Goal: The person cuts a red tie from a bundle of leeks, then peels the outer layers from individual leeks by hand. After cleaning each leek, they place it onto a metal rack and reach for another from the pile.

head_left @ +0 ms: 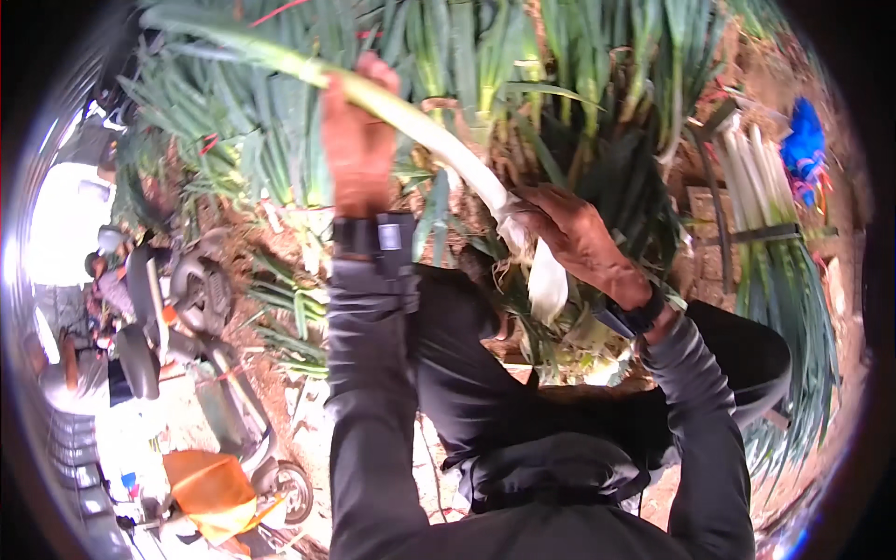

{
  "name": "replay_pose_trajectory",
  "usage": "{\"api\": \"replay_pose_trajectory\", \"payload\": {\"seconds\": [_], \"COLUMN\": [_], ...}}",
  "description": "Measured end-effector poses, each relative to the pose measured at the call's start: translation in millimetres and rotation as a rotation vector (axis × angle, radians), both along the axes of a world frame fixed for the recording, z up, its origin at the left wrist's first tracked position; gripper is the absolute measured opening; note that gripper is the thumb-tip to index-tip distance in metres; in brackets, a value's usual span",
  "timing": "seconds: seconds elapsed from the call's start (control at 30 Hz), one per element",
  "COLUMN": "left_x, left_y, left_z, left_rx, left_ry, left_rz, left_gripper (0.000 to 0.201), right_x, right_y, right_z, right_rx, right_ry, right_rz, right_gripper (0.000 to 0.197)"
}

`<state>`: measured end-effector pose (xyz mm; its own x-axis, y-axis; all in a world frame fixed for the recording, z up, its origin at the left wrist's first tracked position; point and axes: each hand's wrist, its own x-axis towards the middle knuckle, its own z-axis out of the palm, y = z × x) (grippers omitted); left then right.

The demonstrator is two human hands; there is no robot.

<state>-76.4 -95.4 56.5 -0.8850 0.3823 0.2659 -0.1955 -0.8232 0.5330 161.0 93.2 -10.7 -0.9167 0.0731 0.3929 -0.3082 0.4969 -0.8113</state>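
Observation:
A long leek (439, 140) runs slantwise in front of me, its green leaves at the upper left and its white root end toward the middle. My left hand (359, 140) is closed round its pale green part. At the root end, my right hand (583, 238) has its fingers bent against the white stalk. A loose white outer layer (548, 285) hangs just below those fingers. The right fingertips are partly hidden by the back of the hand. Leek trimmings (583, 359) lie on the ground between my knees.
Many leeks (467, 47) lie in rows along the far side. At the right, a tied leek bundle (770, 224) rests in a frame beside a blue plastic bunch (803, 145). Toward the left are a motorcycle (201, 289), an orange sheet (210, 490) and a person (79, 373).

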Motion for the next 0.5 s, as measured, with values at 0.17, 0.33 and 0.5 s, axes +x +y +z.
{"api": "replay_pose_trajectory", "payload": {"seconds": [0.17, 0.33, 0.5], "left_x": [11, 18, 14], "left_y": [15, 24, 44], "left_z": [4, 12, 5], "left_rx": [-0.136, -0.307, -0.326], "left_ry": [-0.062, -0.08, -0.1], "left_rz": [0.155, 0.422, 0.519], "left_gripper": [0.028, 0.019, 0.023], "right_x": [10, 44, 115], "right_y": [-14, -4, 15], "right_z": [8, 60, 61], "right_rx": [0.072, 0.353, 0.453], "right_ry": [0.132, 0.092, -0.008], "right_rz": [-0.03, -0.03, -0.092], "right_gripper": [0.017, 0.016, 0.022]}}
